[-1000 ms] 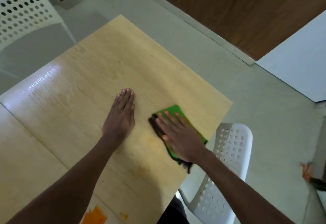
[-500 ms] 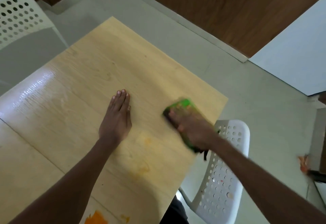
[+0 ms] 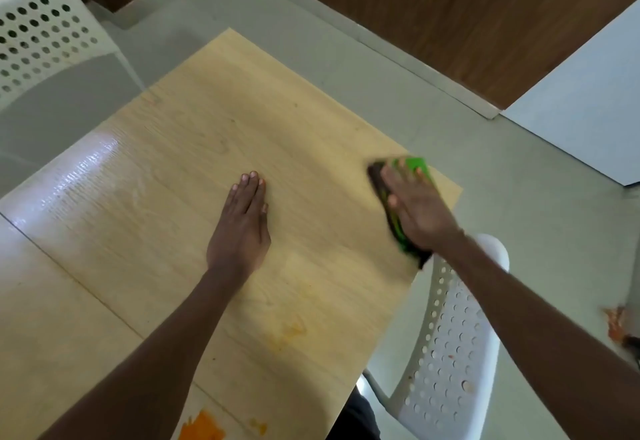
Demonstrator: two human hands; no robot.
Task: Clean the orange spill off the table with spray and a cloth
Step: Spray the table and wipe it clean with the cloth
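Observation:
My right hand [image 3: 417,209] presses flat on a green and dark cloth [image 3: 414,164] near the right edge of the light wooden table [image 3: 173,169]. My left hand [image 3: 242,225] lies flat on the table's middle, fingers straight and together. A faint orange smear [image 3: 289,334] stains the wood below my hands. A thick orange spill [image 3: 201,427] sits at the bottom edge of the view. No spray bottle is in view.
A white perforated chair [image 3: 446,363] stands right under the table's right edge. Another white chair [image 3: 41,37] is at the far left. Grey floor and a brown wall lie beyond. A wet sheen [image 3: 79,169] marks the table's left part.
My right hand has slid the cloth away from the middle toward the table's right edge. My left hand has stayed flat in place.

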